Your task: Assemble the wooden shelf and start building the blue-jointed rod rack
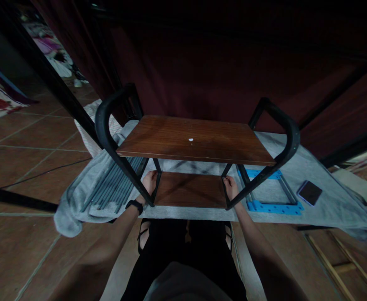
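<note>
A two-tier shelf with a brown wood-grain top board (192,129) and a lower board (189,190) stands upright on the grey cloth. Its black tube frame (103,121) curves up at both ends. My left hand (150,182), below a dark wristband, is closed around the frame's lower left side. At the lower right side, my right hand (231,188) is closed on the frame too, its fingers partly hidden behind the tube. A small white spot (191,139) shows on the top board.
Several grey rods (114,184) lie left of the shelf on the cloth-covered table (330,209). To the right are a blue-ended rectangular frame (274,207) and a phone (309,192). Dark red panels (196,75) rise behind. A wooden frame (337,265) lies at lower right.
</note>
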`<state>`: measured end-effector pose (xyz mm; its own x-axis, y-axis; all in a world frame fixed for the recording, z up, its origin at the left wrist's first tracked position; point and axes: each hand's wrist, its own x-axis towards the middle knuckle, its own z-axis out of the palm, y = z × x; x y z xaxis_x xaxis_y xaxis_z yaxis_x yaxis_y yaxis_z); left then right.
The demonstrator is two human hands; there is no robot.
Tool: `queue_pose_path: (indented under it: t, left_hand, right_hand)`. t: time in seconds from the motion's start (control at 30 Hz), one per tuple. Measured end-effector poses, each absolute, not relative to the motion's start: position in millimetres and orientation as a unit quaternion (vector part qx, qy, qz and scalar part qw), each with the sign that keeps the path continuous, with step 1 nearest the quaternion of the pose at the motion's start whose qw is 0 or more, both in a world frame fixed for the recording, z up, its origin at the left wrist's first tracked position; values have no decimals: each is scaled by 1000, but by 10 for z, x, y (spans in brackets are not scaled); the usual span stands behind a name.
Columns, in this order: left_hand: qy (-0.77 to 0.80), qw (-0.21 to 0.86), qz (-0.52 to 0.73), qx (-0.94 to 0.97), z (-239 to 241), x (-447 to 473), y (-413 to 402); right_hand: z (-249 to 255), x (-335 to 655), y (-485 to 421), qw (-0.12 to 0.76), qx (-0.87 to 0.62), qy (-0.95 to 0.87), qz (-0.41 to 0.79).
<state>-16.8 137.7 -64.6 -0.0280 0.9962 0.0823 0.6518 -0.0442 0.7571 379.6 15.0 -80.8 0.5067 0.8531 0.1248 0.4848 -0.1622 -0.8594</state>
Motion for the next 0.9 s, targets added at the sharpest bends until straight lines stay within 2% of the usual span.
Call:
queue_pose_path:
  t: [0.9]
  left_hand:
    - [639,268,330,641,-579,-127,1342]
  right_hand:
    - [-863,3846,177,403,-770,-469,160]
